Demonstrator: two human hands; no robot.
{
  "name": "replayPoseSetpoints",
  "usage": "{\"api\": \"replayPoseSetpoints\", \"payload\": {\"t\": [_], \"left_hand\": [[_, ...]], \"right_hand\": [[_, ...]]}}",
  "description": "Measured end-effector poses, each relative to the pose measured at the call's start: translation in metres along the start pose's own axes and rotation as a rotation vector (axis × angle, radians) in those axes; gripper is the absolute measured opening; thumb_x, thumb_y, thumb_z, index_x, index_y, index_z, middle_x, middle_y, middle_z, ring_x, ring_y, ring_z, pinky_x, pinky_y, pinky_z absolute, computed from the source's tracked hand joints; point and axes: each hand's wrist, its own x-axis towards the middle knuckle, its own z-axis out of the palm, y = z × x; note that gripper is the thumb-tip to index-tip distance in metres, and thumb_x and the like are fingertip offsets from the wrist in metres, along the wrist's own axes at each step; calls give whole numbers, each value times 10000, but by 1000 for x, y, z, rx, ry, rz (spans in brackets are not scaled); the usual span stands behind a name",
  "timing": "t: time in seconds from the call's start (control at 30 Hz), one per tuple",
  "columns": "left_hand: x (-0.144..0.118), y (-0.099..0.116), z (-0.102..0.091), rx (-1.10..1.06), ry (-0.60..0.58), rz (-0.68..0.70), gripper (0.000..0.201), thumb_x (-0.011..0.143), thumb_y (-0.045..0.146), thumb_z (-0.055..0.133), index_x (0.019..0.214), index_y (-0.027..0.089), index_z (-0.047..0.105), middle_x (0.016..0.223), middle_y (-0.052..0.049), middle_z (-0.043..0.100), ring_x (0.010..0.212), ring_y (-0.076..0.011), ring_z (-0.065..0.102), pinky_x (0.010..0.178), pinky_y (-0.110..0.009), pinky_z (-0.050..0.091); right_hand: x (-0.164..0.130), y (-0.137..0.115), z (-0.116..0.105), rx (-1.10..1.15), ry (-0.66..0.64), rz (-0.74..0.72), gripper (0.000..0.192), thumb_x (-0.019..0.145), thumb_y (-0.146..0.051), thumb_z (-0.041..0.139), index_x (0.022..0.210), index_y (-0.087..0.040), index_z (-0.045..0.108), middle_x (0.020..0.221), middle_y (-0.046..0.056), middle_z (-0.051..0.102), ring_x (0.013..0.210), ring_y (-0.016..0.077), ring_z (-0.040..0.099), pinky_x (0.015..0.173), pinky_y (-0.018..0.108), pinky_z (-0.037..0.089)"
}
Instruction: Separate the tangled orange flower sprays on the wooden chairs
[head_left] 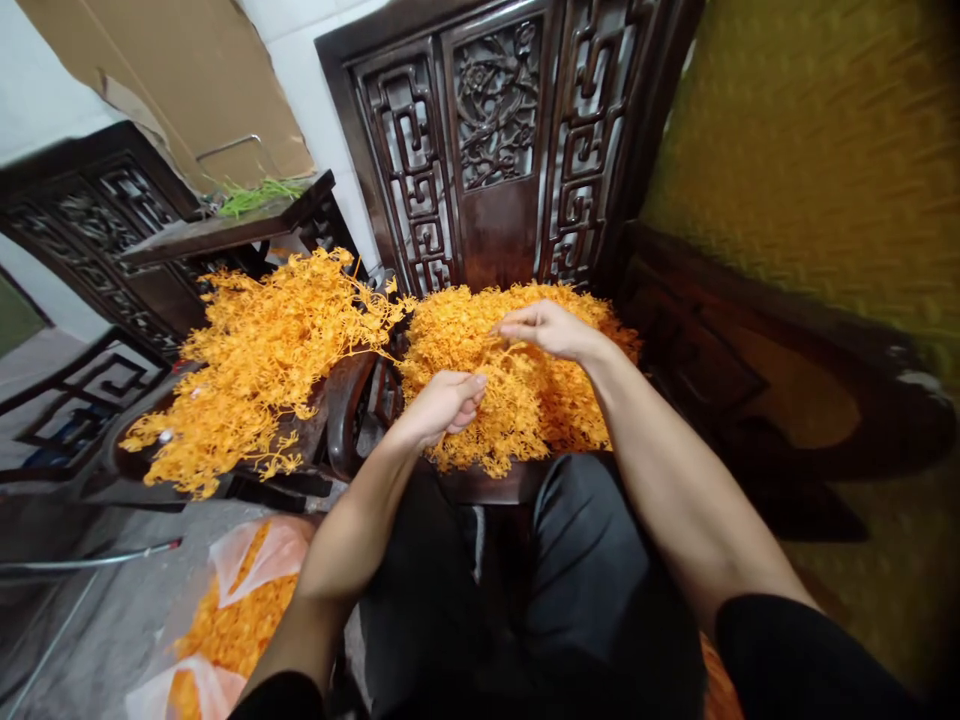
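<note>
Now your right hand [544,328] pinching a thin orange sprig [504,352] above the frilly orange heap [525,400], your left hand [442,403], fingers curled together, touching it.

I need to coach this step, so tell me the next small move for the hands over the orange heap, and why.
Probably draw the two hands apart to pull one sprig free. The right hand pinches orange sprigs at the top of the heap on the chair seat, and the left hand is closed on strands just below it, with the strands between them tangled into the heap.
</note>
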Motion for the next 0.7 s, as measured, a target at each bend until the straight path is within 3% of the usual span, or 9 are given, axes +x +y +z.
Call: {"api": "replayPoseSetpoints", "payload": {"t": [0.1, 0.13, 0.23, 0.33, 0.43, 0.5, 0.6, 0.7], "left_hand": [[-6, 0, 0, -47, -44, 67, 489, 832, 573, 715, 690, 194, 439, 518, 103, 279, 383, -23, 198, 374, -175, 79], [-5, -1, 1, -48, -41, 99, 494, 837, 581, 708, 692, 194, 437, 522, 101, 283, 388, -25, 208, 375, -175, 88], [1, -3, 4, 7, -37, 152, 500, 857, 603, 685, 704, 187, 453, 529, 90, 314, 401, -29, 238, 379, -175, 116], [7, -6, 3, 30, -27, 179, 501, 872, 618, 665, 726, 179, 472, 535, 89, 324, 408, -29, 249, 391, -171, 131], [10, -5, -4, -4, 12, 212, 506, 861, 620, 680, 730, 178, 470, 536, 97, 304, 410, -29, 243, 395, -170, 127], [9, -4, -8, -19, 30, 220, 514, 851, 622, 692, 726, 178, 467, 534, 101, 294, 411, -28, 235, 394, -171, 120], [9, -4, -12, -16, 48, 218, 521, 846, 630, 695, 727, 176, 467, 535, 102, 295, 414, -27, 234, 396, -171, 125], [10, -3, -10, 5, 62, 222, 522, 849, 633, 690, 727, 175, 472, 534, 96, 317, 410, -27, 255, 390, -170, 141]], "right_hand": [[-7, 14, -17, 141, 279, 3, 412, 680, -552, 835, 875, -193, 784, 664, 18, 669, 586, 164, 593, 656, 403, 597], [-12, 17, -21, 182, 312, 19, 439, 715, -562, 806, 950, -192, 783, 634, 0, 632, 561, 153, 566, 648, 407, 598], [-26, 19, -22, 115, 197, 50, 452, 782, -525, 757, 1087, -192, 774, 748, 25, 654, 630, 167, 609, 723, 442, 604], [-30, 12, -10, -149, 173, -99, 409, 821, -483, 730, 1119, -207, 785, 1111, 103, 689, 960, 239, 675, 995, 517, 531], [-24, -1, 3, -315, 141, -222, 463, 887, -544, 655, 1198, -218, 763, 1371, 129, 627, 1319, 304, 555, 1196, 552, 351], [-22, -12, 11, -302, 104, -236, 520, 954, -607, 536, 1274, -242, 724, 1483, 106, 574, 1430, 291, 474, 1244, 543, 282], [-28, -28, 20, -197, -14, -190, 563, 976, -650, 467, 1349, -282, 673, 1423, 79, 640, 1371, 262, 552, 1209, 522, 363], [-34, -35, 28, -143, -133, -142, 451, 879, -601, 660, 1153, -264, 781, 1177, 72, 767, 1126, 272, 700, 1060, 483, 517]]}}
